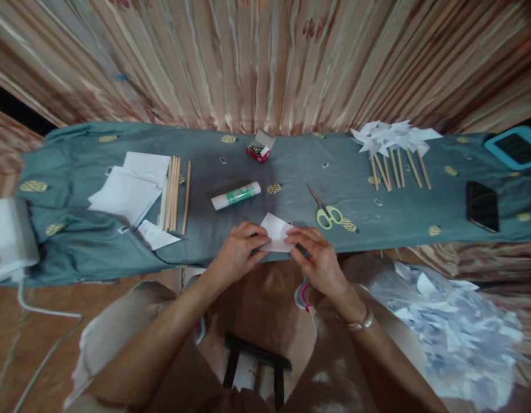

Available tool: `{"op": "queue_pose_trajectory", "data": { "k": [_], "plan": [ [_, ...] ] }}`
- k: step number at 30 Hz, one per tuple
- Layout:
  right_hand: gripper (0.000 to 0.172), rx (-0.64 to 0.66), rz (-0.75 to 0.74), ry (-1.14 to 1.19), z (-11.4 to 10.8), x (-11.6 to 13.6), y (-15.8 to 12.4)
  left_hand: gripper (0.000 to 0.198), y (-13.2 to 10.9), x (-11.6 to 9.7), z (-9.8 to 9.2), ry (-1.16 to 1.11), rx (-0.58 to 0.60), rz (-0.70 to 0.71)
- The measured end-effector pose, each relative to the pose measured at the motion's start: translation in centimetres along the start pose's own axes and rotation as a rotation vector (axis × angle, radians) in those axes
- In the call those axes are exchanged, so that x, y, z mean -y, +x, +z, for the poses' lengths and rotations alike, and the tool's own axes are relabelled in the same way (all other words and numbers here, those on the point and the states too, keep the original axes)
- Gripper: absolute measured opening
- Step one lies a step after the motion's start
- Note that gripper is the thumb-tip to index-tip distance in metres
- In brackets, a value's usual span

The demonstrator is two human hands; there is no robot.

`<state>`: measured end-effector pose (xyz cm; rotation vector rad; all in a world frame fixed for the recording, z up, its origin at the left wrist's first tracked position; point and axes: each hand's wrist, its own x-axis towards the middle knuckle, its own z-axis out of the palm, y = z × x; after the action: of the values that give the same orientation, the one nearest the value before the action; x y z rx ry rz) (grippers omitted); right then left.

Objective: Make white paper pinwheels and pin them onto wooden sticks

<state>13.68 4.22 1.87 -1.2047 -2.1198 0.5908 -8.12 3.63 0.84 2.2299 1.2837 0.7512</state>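
My left hand and my right hand both pinch a small white paper piece at the near edge of a long table under a grey-green cloth. The paper is partly folded, with its far corner sticking up between my fingers. A glue stick lies just beyond my left hand. Yellow-handled scissors lie just beyond my right hand.
A stack of white paper sheets and several wooden sticks lie at the left. A small red box stands at the back. Finished paper pinwheels on sticks, a black phone and a blue-cased tablet are at the right. A bag of paper scraps sits on the floor.
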Motion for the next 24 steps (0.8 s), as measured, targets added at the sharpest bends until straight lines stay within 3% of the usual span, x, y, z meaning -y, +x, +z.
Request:
{"op": "queue_pose_trajectory", "data": {
  "k": [7, 17, 24],
  "plan": [
    [0.016, -0.037, 0.242, 0.152, 0.0, -1.2, 1.4, 0.024, -0.1, 0.5, -0.1, 0.016, -0.010, -0.141],
    [0.017, -0.056, 0.148, 0.037, 1.7, -2.7, 3.1, 0.026, -0.2, 0.0, -0.5, 0.098, -0.007, -0.265],
    [0.012, -0.097, 0.161, 0.010, 2.4, -2.9, 3.5, 0.029, -0.4, -0.6, -0.7, 0.200, -0.026, -0.194]
  ]
}}
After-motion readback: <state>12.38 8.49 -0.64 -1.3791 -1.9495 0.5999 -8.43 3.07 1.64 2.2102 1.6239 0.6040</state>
